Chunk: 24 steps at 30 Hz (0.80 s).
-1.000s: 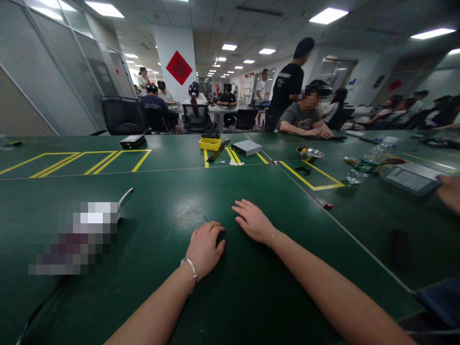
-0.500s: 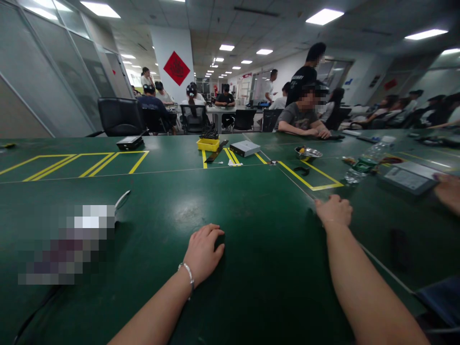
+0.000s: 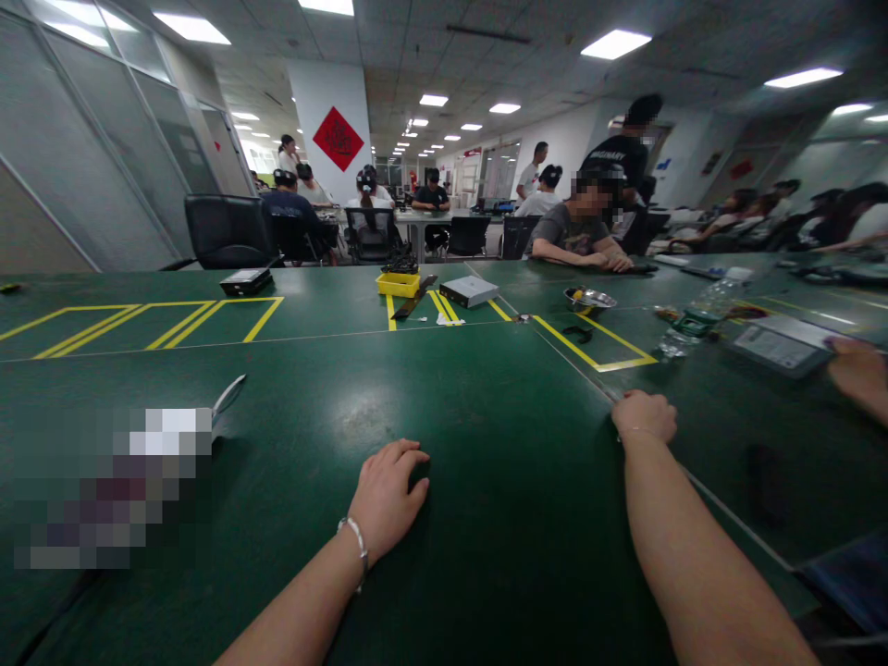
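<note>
My left hand (image 3: 385, 495) lies palm down on the green table (image 3: 486, 444), fingers loosely apart, holding nothing. Off to the right, my right hand (image 3: 645, 416) rests at the seam between two table tops. Its fingers are curled into a fist over the spot where a small dark, red-tipped piece lay; that piece is now hidden under the hand. A bracelet shows on each wrist.
A blurred-out item (image 3: 111, 486) lies at my left with a thin white strip (image 3: 228, 393) beside it. Farther back are a yellow bin (image 3: 398, 283), a grey box (image 3: 470, 290), a metal bowl (image 3: 589, 298) and a plastic bottle (image 3: 700, 314). Another person's hand (image 3: 860, 375) is at the right edge.
My right hand swept from beside the left hand out to the right and closed over the small red-tipped piece at the table seam. The left hand stayed put.
</note>
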Each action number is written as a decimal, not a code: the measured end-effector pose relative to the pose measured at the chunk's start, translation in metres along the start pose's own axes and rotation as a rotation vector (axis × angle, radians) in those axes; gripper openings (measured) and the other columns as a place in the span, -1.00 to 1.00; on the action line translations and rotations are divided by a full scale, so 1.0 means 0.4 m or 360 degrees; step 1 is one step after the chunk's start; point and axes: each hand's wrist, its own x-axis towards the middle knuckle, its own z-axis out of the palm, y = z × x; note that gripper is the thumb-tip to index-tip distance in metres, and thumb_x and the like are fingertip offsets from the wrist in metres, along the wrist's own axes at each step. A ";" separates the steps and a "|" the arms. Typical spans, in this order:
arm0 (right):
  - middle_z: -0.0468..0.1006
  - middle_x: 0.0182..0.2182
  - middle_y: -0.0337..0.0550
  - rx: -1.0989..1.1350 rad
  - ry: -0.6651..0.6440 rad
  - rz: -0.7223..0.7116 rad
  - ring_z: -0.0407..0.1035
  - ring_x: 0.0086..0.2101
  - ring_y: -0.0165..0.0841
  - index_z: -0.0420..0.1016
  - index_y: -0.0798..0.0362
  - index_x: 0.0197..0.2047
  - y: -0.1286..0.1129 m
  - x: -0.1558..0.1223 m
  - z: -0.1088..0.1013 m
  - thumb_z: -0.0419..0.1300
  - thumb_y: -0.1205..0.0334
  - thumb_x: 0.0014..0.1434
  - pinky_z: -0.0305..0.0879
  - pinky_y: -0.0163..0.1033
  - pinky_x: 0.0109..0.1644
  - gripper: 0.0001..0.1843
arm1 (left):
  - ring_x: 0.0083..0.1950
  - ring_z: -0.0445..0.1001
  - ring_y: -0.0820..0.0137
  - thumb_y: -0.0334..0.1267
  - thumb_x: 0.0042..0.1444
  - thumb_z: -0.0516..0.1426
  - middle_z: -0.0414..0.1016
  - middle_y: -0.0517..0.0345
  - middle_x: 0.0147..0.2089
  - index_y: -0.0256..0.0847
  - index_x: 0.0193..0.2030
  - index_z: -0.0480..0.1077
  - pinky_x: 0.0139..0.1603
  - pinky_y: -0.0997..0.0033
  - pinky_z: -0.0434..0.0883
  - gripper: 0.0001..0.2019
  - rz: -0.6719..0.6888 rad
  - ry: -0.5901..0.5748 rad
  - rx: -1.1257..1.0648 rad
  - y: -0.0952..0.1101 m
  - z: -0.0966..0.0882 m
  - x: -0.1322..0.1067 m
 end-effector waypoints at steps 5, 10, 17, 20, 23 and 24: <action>0.26 -0.06 0.24 0.0023 -0.0006 0.0025 0.16 -0.07 0.02 0.40 0.12 -0.03 -0.004 -0.008 -0.009 -0.07 0.32 0.07 0.19 0.06 -0.17 -0.58 | 0.09 0.24 0.27 -0.29 0.01 0.04 0.32 0.14 0.03 -0.07 -0.13 0.35 0.06 0.16 0.16 -0.75 0.0004 -0.0002 0.0001 -0.001 0.002 -0.001; 0.27 -0.09 0.24 0.0071 0.0054 0.0036 0.17 -0.07 -0.01 0.42 0.14 -0.07 -0.005 -0.019 -0.021 -0.09 0.31 0.08 0.20 0.02 -0.18 -0.61 | 0.09 0.23 0.26 -0.29 0.00 0.05 0.33 0.13 0.03 -0.08 -0.15 0.36 0.07 0.16 0.16 -0.76 0.0007 0.0007 -0.0011 -0.005 0.006 0.001; 0.35 -0.31 0.03 0.0249 0.0087 -0.0395 0.28 -0.33 -0.26 0.44 0.13 -0.26 -0.117 -0.087 -0.045 -0.05 0.20 0.08 0.20 -0.18 -0.26 -0.70 | 0.05 0.27 0.27 -0.24 0.03 0.02 0.40 0.15 -0.04 -0.09 -0.17 0.38 0.04 0.19 0.18 -0.78 -0.0020 0.0016 -0.0147 -0.005 -0.002 0.009; 0.33 -0.41 -0.10 0.0499 -0.0051 -0.0944 0.24 -0.39 -0.37 0.40 0.11 -0.36 -0.224 -0.197 -0.049 -0.03 0.23 0.08 0.18 -0.27 -0.28 -0.78 | -0.02 0.34 0.27 -0.17 0.06 -0.01 0.45 0.11 -0.11 -0.12 -0.16 0.39 0.01 0.21 0.22 -0.75 -0.0095 0.0055 -0.0316 -0.007 -0.003 0.010; 0.31 -0.43 -0.18 0.0745 -0.0257 -0.1537 0.21 -0.40 -0.42 0.36 0.09 -0.38 -0.318 -0.358 -0.047 -0.03 0.27 0.10 0.16 -0.32 -0.29 -0.83 | -0.10 0.41 0.29 -0.10 0.09 -0.06 0.49 0.09 -0.17 -0.15 -0.12 0.35 -0.06 0.28 0.28 -0.69 -0.0236 0.0063 -0.0621 -0.009 -0.002 0.011; 0.32 -0.42 -0.18 0.0799 -0.0303 -0.1699 0.21 -0.39 -0.43 0.35 0.08 -0.36 -0.340 -0.413 -0.046 -0.02 0.28 0.10 0.16 -0.33 -0.28 -0.85 | -0.13 0.42 0.31 -0.08 0.10 -0.08 0.50 0.10 -0.19 -0.16 -0.11 0.34 -0.08 0.31 0.29 -0.67 -0.0272 0.0063 -0.0733 -0.009 -0.001 0.011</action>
